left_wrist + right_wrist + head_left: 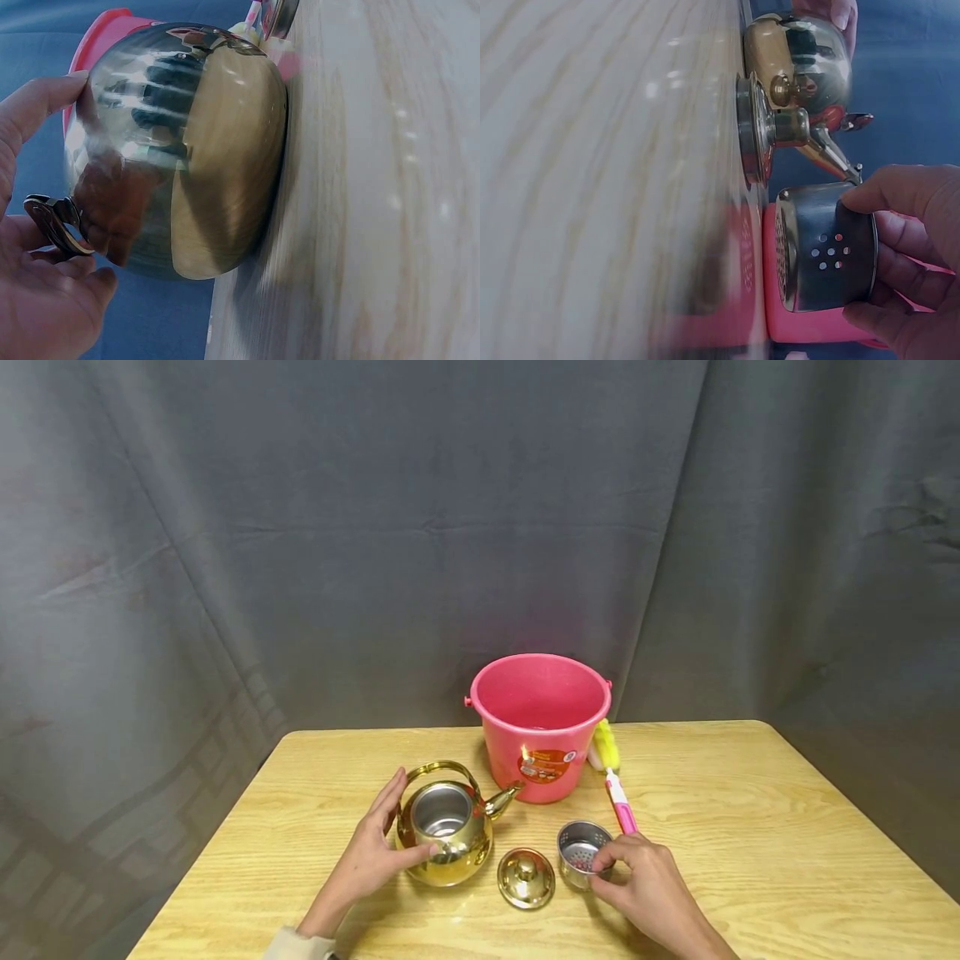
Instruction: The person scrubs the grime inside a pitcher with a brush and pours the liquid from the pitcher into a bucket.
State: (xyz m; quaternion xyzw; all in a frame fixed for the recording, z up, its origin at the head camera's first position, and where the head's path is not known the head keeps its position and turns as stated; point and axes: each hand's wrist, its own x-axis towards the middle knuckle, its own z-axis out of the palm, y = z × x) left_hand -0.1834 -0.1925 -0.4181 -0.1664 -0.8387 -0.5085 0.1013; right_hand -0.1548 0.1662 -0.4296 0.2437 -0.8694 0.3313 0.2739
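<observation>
My left hand [367,852] holds a shiny gold teapot [450,863] by its side, thumb on the body and fingers at the foot of the arched handle. The teapot stands lidless on the table, spout toward the right. With thumb and fingers, my right hand [651,887] grips the rim of a steel tea strainer [825,251], which has small holes in its wall and base. In the right wrist view the strainer is upright, its base close over the table. Between teapot and strainer lies the gold lid [526,878], knob up.
Behind the teapot stands a pink bucket [501,750] with an orange label, the spout tip overlapping it in the head view. A yellow-headed brush [621,802] with a pink and white handle leans beside the bucket. Grey curtain [450,543] hangs past the wooden table's [750,810] far edge.
</observation>
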